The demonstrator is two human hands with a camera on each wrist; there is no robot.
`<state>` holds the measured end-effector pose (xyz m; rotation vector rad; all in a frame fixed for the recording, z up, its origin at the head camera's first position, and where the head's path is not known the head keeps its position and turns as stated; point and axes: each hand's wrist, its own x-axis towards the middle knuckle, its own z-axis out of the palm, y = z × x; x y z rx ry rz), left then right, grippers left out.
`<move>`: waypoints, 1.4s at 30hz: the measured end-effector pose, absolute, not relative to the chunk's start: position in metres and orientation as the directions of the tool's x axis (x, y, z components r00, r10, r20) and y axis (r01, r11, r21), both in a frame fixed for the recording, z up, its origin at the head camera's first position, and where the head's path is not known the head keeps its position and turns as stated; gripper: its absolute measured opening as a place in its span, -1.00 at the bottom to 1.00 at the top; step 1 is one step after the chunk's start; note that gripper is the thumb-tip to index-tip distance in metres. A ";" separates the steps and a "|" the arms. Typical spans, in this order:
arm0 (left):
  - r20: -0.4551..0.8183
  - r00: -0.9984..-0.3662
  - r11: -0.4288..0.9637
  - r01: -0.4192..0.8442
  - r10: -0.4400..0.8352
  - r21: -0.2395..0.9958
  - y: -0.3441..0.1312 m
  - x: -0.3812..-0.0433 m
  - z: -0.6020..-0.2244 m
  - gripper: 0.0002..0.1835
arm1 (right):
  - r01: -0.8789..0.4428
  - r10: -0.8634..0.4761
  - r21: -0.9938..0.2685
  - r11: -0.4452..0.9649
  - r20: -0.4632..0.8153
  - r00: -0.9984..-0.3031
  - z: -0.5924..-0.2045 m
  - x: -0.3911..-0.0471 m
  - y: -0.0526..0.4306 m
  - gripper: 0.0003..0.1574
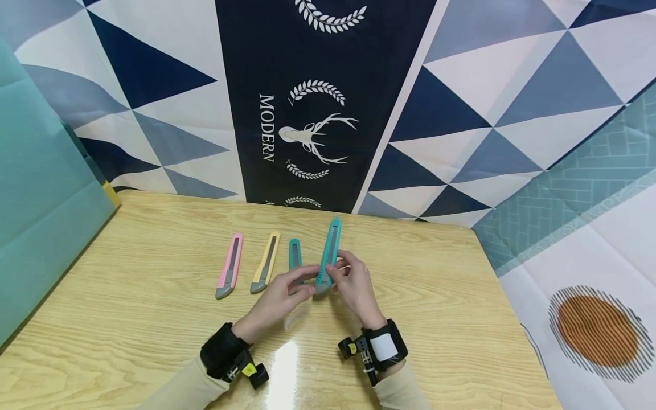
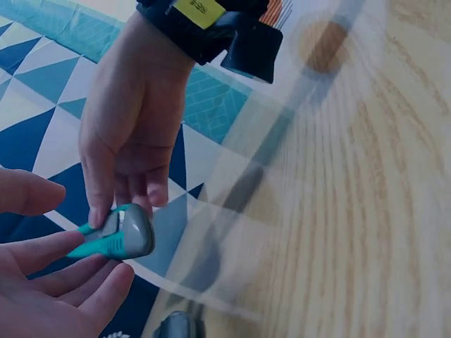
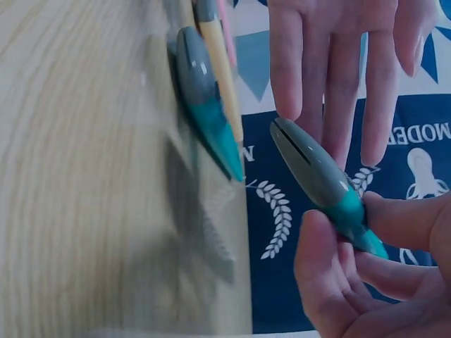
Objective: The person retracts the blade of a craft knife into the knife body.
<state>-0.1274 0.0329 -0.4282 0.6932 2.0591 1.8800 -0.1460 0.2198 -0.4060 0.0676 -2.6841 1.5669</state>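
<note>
My right hand [image 1: 357, 287] pinches a teal utility knife [image 1: 330, 246] between thumb and fingers, above the table. The knife's grey end points down toward me. My left hand [image 1: 277, 300] is beside that end, its fingers fairly straight and the thumb apart from the knife in the left wrist view. Its fingertips touch or nearly touch the knife's side. A second teal utility knife [image 1: 294, 250] lies on the table, partly hidden behind the left hand. Further left lie a yellow utility knife [image 1: 266, 262] and a pink one, the pink utility knife [image 1: 230, 265].
The wooden table [image 1: 435, 319] ends at a patterned cloth backdrop [image 1: 307, 136]. A teal panel [image 1: 46, 188] stands along the left edge. Each wrist wears a black strap with a small camera, such as the left wrist camera [image 1: 251, 370].
</note>
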 end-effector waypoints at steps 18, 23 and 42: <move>-0.066 -0.819 0.040 -0.052 0.570 0.998 0.045 -0.124 -0.444 -0.47 | 0.063 -0.018 -0.813 0.579 -0.090 -0.996 -0.431 -0.152 0.228 -0.65; -0.078 -0.812 0.036 -0.070 0.579 0.997 0.046 -0.122 -0.443 -0.47 | 0.058 -0.006 -0.802 0.595 -0.076 -0.997 -0.431 -0.152 0.228 -0.70; -0.083 -0.813 0.049 -0.067 0.576 0.997 0.047 -0.123 -0.447 -0.48 | 0.096 -0.004 -0.724 0.683 -0.136 -0.991 -0.430 -0.148 0.232 -0.75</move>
